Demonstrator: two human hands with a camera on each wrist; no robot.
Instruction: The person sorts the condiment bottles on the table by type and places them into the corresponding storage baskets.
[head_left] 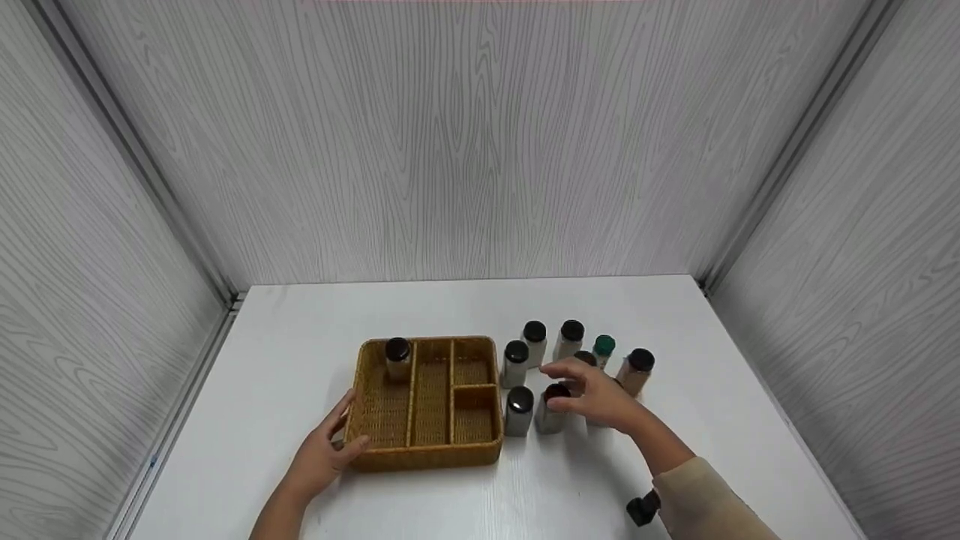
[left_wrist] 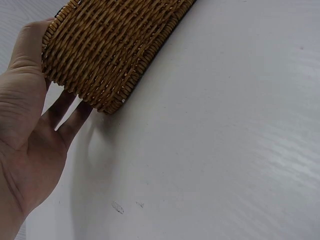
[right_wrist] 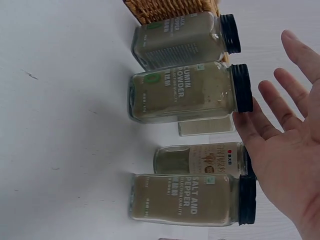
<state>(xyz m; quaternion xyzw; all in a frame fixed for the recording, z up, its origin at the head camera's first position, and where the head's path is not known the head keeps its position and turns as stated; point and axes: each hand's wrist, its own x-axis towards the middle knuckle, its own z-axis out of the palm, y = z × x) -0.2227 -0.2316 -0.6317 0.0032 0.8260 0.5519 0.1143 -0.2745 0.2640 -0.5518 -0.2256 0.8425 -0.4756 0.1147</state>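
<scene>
A woven basket (head_left: 424, 459) with several compartments stands on the table. My left hand (head_left: 319, 456) holds its near left corner, thumb at the front and fingers along the left side. Inside the left compartment stands a black-capped spice jar (head_left: 398, 367). My right hand (head_left: 600, 401) reaches over a group of spice jars right of the basket, fingers spread apart. In the right wrist view its fingers are at the black lid of the cumin powder jar (right_wrist: 180, 92), not curled round it; contact is unclear. A salt and pepper jar (right_wrist: 185, 200) stands beside that hand.
Another black-capped jar (head_left: 519, 414) stands close against the basket's right side. Farther back are more jars, one with a green cap (head_left: 604, 345) and a brownish one (head_left: 636, 371) at the right. A small black object (head_left: 643, 508) shows by the right sleeve. Grey panels wall the table.
</scene>
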